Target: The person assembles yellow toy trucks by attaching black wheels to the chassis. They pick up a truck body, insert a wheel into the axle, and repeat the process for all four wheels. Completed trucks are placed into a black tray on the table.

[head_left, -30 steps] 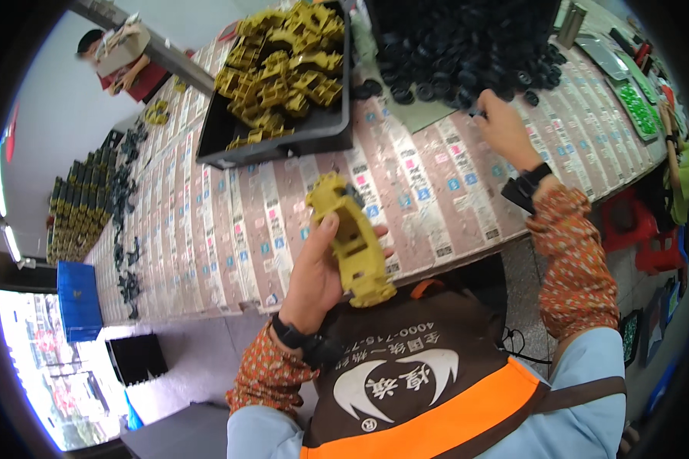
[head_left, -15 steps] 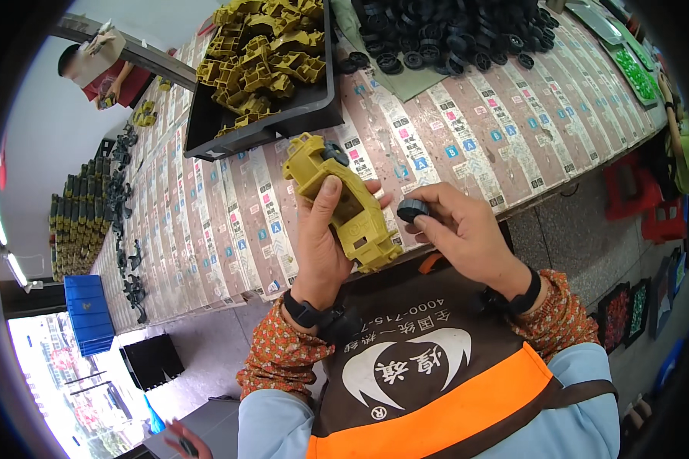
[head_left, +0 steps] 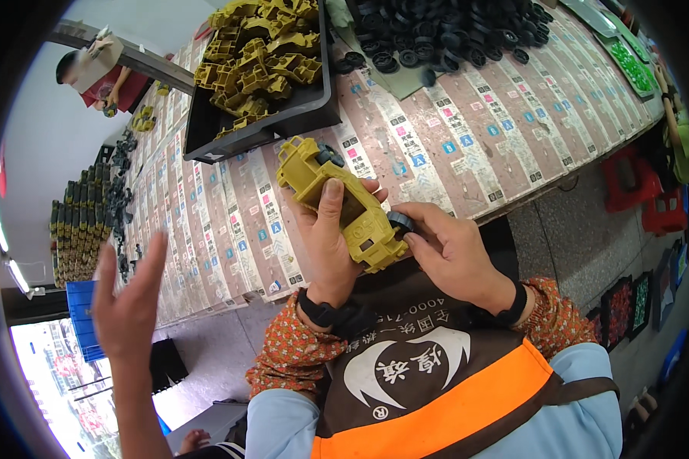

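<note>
My left hand [head_left: 328, 249] is wrapped round a yellow plastic toy car body [head_left: 364, 223], its thumb pressed across the middle. A dark wheel [head_left: 328, 155] sits on the body's far right side. My right hand [head_left: 459, 256] pinches another black toy wheel [head_left: 400, 222] between thumb and fingertips. That wheel is against the right side of the body's near end; whether it is seated there I cannot tell. The body is held tilted above the near edge of the table.
A black crate [head_left: 329, 111] of yellow bodies stands on the patterned table [head_left: 467, 172]. Beyond lies a heap of black wheels [head_left: 452, 34], with a blurred dark round thing [head_left: 428, 77] at its near edge. Another person's hand [head_left: 130, 306] rises at left. A person [head_left: 107, 84] works far left.
My right hand has brought the wheel left against the body. Another person's open hand has risen at the left. A blurred dark round thing has appeared by the wheel heap.
</note>
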`<state>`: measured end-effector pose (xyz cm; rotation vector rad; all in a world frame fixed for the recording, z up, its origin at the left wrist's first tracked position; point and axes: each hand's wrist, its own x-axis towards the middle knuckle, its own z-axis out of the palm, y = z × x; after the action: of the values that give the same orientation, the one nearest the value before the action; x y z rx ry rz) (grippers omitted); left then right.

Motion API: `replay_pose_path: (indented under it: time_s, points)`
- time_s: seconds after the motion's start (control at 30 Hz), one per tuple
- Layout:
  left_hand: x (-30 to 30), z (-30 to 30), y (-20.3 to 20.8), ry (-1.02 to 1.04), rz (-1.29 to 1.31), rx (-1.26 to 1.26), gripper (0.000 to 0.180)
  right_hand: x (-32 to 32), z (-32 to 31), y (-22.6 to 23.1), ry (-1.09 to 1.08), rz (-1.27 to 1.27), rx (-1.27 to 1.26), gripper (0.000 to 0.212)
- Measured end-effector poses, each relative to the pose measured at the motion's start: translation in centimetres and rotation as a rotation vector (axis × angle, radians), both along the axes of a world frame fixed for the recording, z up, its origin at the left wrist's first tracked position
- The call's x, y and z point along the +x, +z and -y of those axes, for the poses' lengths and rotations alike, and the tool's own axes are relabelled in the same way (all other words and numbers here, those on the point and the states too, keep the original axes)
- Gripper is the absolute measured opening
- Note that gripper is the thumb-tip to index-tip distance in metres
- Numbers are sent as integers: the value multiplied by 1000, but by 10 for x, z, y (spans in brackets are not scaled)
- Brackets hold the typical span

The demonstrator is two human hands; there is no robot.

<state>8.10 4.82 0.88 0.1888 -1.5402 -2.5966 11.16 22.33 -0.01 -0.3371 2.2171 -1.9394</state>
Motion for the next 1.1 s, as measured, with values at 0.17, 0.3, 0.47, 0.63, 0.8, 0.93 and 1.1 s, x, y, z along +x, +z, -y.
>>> replay_pose_path:
  time_s: [0.17,0.3,0.47,0.63,0.8,0.93,1.1]
  points:
    - [2,-3,-2,13,-50,-24,32,-1,2,-3,-3,136,-119,37]
    - [2,3,-10,2,-44,-2,48,-1,5,-9,-21,113,-206,37]
    - [1,-3,-7,60,-80,-68,36,-1,0,-2,19,96,-30,37]
    - [1,-2,-7,53,-93,-47,41,-3,2,-11,-3,27,-72,36]
    - [0,1,-7,33,-85,3,55,0,5,-7,-30,134,-146,35]
    - [2,0,-9,68,-82,2,62,0,7,-8,-32,105,-94,35]
    - [-1,7,-14,103,-141,-12,63,4,10,-6,29,-167,88,47]
